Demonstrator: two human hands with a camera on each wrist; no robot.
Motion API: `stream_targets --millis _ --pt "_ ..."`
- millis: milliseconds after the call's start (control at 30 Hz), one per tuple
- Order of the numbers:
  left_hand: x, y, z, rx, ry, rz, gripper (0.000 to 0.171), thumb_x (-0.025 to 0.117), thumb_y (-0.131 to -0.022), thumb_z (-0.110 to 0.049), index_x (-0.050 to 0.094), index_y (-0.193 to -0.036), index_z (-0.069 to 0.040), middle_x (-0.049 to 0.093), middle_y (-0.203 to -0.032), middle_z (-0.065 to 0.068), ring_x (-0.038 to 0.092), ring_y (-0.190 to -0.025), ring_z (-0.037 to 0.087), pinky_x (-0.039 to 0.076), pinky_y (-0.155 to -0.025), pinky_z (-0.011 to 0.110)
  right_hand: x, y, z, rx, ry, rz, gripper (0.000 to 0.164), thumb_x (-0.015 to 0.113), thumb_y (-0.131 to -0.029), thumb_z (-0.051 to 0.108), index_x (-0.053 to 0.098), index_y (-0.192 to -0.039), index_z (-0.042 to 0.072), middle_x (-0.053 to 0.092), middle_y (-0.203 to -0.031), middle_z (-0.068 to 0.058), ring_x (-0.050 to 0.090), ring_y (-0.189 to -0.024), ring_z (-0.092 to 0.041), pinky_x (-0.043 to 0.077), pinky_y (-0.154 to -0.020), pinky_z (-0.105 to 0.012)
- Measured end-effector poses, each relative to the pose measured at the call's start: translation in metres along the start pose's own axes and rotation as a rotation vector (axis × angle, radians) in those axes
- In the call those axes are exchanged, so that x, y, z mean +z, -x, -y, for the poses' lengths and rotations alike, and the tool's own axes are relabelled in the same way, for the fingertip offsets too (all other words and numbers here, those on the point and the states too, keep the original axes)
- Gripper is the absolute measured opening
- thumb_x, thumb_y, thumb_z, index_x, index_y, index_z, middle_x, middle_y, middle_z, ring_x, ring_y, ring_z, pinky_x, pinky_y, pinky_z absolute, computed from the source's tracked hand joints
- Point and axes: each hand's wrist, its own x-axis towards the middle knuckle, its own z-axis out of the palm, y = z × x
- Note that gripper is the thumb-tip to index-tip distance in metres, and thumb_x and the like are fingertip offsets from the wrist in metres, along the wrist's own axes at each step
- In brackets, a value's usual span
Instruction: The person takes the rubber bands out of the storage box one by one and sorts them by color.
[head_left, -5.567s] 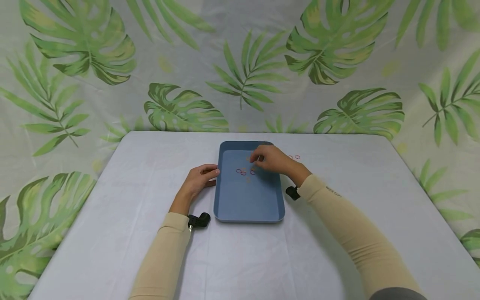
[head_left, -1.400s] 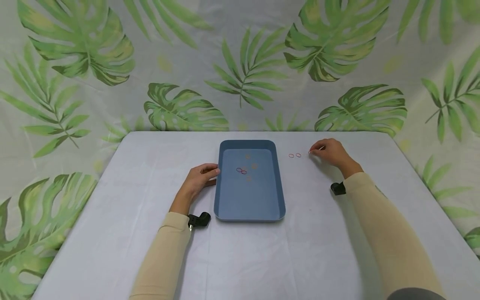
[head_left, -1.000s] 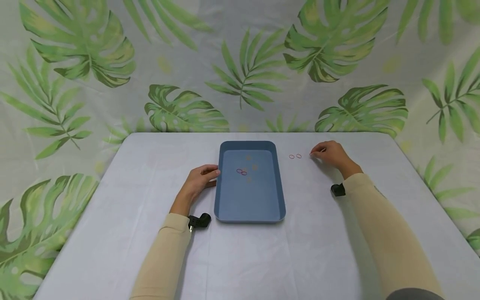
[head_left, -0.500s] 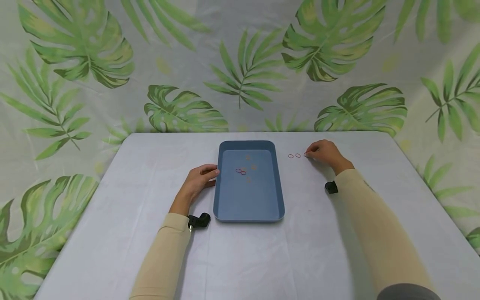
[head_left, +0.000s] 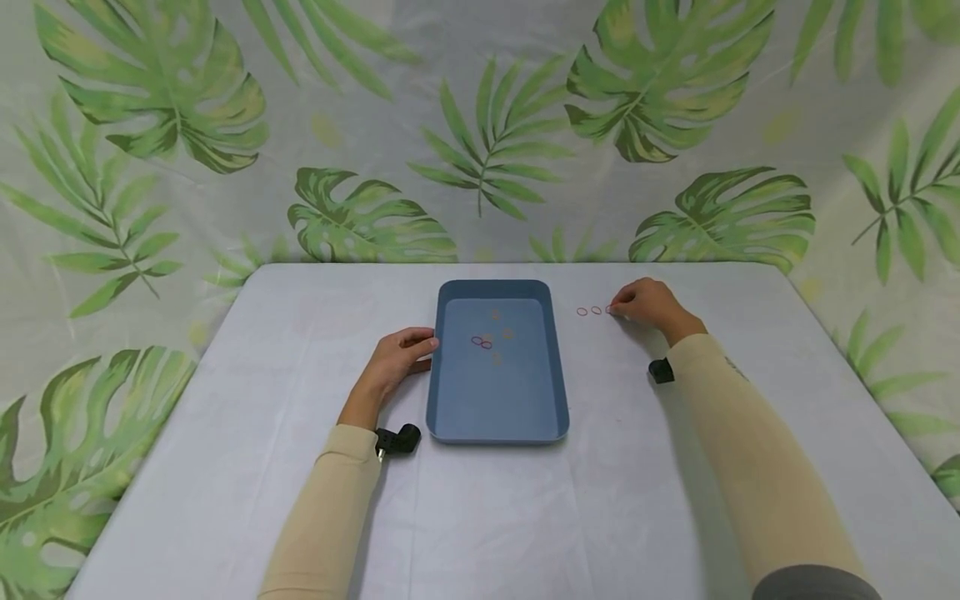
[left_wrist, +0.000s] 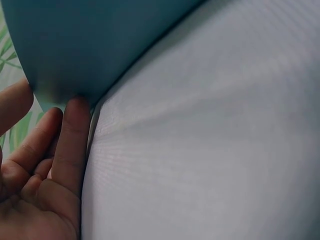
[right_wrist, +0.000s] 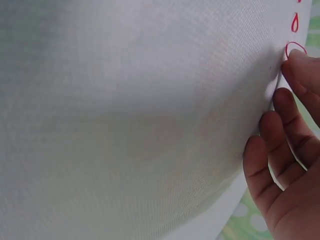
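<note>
My right hand (head_left: 647, 302) is at the back of the table, right of the tray. Between its thumb and index finger it pinches a small red rubber band (right_wrist: 295, 45) against the white cloth. Two more red rubber bands (head_left: 588, 311) lie to its left, forming a row with it. Inside the blue tray (head_left: 498, 417) are two touching red rubber bands (head_left: 482, 342) and several faint orange-tan bands (head_left: 496, 359). My left hand (head_left: 396, 360) rests at the tray's left side, relaxed fingers (left_wrist: 75, 135) touching its outer wall and the thumb near the rim.
A white cloth covers the table (head_left: 262, 400). Behind it hangs a leaf-patterned curtain (head_left: 510, 167). The tray's raised rim stands between the two hands.
Since the earliest frame, my right hand has carried a red rubber band from the tray to the table, then slid slightly left to the row's end. My left hand has stayed put.
</note>
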Motion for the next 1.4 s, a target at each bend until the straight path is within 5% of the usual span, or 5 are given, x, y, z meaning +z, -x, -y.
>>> stream_targets --millis 267,700,1000,1400 --pt "0.001 -0.001 0.0 -0.005 -0.008 -0.001 0.044 0.064 -0.097 -0.017 0.056 -0.138 -0.002 0.057 -0.14 0.019 0.062 -0.115 0.018 0.057 -0.1 0.035 -0.002 0.0 0.002 0.009 0.007 0.009 0.027 0.065 -0.095 0.024 0.075 -0.106 0.001 0.07 -0.112 -0.021 0.058 -0.09 -0.029 0.047 -0.07 -0.031" --pt "0.0 -0.002 0.0 0.024 0.015 0.014 0.044 0.063 -0.097 -0.015 0.055 -0.138 0.002 0.056 -0.139 0.022 0.063 -0.103 0.008 0.058 -0.097 0.032 -0.002 0.003 0.005 0.017 0.001 0.015 0.027 0.064 -0.095 0.021 0.074 -0.109 0.001 0.068 -0.118 -0.022 0.058 -0.105 -0.034 0.051 -0.088 -0.048" --pt "0.001 -0.003 0.002 0.016 0.021 0.009 0.044 0.064 -0.097 -0.015 0.055 -0.137 0.001 0.056 -0.139 0.022 0.063 -0.108 0.012 0.058 -0.099 0.034 -0.003 0.004 0.003 0.017 -0.042 0.004 0.027 0.061 -0.097 0.021 0.068 -0.116 0.002 0.066 -0.119 -0.021 0.057 -0.103 -0.032 0.051 -0.087 -0.045" --pt "0.001 -0.002 0.002 0.005 0.009 -0.007 0.044 0.065 -0.096 -0.015 0.056 -0.136 0.0 0.058 -0.137 0.02 0.063 -0.109 0.013 0.058 -0.099 0.034 -0.021 0.008 0.06 -0.186 -0.099 0.011 0.032 0.057 -0.1 0.021 0.066 -0.124 0.001 0.064 -0.123 -0.021 0.059 -0.109 -0.036 0.053 -0.091 -0.052"
